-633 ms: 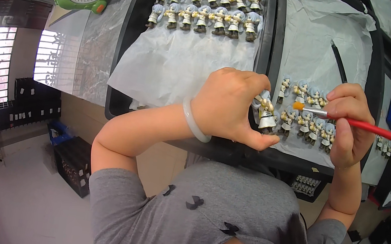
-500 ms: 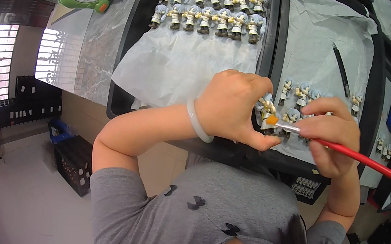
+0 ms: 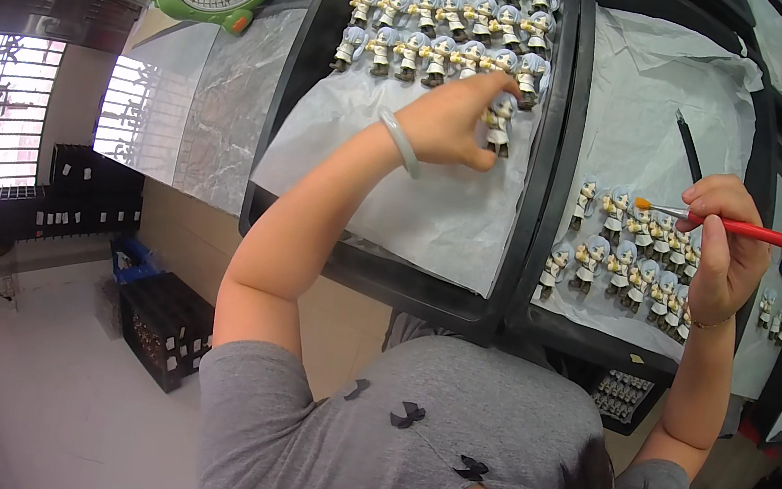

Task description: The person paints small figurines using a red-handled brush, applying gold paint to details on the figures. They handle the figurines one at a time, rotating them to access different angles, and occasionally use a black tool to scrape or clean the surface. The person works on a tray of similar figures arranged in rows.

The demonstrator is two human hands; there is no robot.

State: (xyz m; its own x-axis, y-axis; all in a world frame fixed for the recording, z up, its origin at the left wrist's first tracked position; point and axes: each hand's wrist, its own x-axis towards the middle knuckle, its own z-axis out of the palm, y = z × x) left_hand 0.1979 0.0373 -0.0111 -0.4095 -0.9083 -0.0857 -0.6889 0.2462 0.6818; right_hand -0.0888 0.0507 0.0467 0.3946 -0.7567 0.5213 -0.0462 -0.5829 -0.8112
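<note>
Fingers of the left hand (image 3: 449, 124) close lengthwise on a small pale-haired figurine (image 3: 499, 125), forefinger at the head end and thumb by the feet; whether its back bears on the white paper (image 3: 445, 222) beneath cannot be told. It is over the left tray (image 3: 396, 279), just below the right end of the nearest of three figurine rows (image 3: 438, 61). Fingers and thumb of the right hand (image 3: 729, 244) pinch a red-handled brush (image 3: 766, 235) toward its metal collar, its orange bristles (image 3: 642, 204) pointing left above the figurine group (image 3: 589, 262) in the right tray (image 3: 599, 338). The likeliest trouble at the left seems to be crowding: with the forefinger so near the row's feet, a small upward slip could knock a neighbour askew. The grip looks light, only two ends of the piece being held, so a loosened thumb might let it roll or drop. The paper is creased, and a dragging wrist could pull it and shift the rows lying on it. At the right, a careless dip of the wrist could brush the bristles across the nearby heads; whether they carry anything that would mark is too small to tell. The dark pen-like tool (image 3: 689, 145) lies close beyond the right fingers and might be nudged into the group.
</note>
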